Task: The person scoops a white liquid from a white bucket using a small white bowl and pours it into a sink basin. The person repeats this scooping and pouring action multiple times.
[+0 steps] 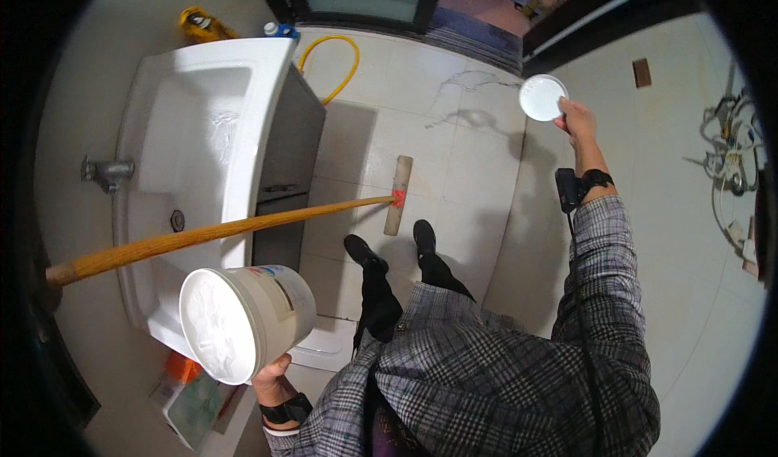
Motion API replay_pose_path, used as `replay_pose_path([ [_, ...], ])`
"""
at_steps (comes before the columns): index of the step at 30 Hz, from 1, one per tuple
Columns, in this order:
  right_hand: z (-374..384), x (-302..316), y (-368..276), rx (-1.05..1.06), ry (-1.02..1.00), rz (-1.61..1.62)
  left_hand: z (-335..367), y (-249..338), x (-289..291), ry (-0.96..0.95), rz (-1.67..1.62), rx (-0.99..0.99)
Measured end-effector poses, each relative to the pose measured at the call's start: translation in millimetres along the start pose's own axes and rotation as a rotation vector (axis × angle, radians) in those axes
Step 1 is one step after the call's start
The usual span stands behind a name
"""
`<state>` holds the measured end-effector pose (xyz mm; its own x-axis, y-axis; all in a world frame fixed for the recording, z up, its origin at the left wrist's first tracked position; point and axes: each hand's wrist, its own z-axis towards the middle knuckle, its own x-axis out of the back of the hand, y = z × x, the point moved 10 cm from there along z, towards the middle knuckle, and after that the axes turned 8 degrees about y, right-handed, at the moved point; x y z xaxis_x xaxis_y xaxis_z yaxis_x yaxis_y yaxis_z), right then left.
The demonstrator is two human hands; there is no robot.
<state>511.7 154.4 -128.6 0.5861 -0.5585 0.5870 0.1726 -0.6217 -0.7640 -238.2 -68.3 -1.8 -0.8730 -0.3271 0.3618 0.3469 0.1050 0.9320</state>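
Note:
My left hand [274, 373] is wrapped round the lower edge of a white plastic bucket [279, 307] with a printed label. The bucket tilts to the left beside the sink, and its pale round end [217, 326] faces up and left. Whitish, shiny patches show in that end; I cannot tell what they are. Stretched far out to the right, my right hand [576, 120] pinches the rim of a flat white round piece [543, 98], like a lid or shallow dish. It is held in the air, well apart from the bucket.
A white sink [251, 117] with a tap [109, 172] stands at left. Across it runs a wooden pole [203, 232], its flat crosspiece [398, 196] near my feet. A yellow hose [354, 60] curls behind the sink. Cables [733, 145] hang at right; a doorway [478, 7] lies ahead.

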Motion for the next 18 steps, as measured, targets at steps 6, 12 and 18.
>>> replay_pose_path([
  [6,26,127,69,0.304,0.337,-0.489,9,15,-60,-0.135,-0.014,0.002],
  [12,22,112,83,0.209,0.227,-0.238,14,18,-112,-0.262,-0.082,0.05],
  [18,-61,-58,-44,0.028,-0.296,0.374,0,14,-118,-0.334,-0.108,0.129],
])
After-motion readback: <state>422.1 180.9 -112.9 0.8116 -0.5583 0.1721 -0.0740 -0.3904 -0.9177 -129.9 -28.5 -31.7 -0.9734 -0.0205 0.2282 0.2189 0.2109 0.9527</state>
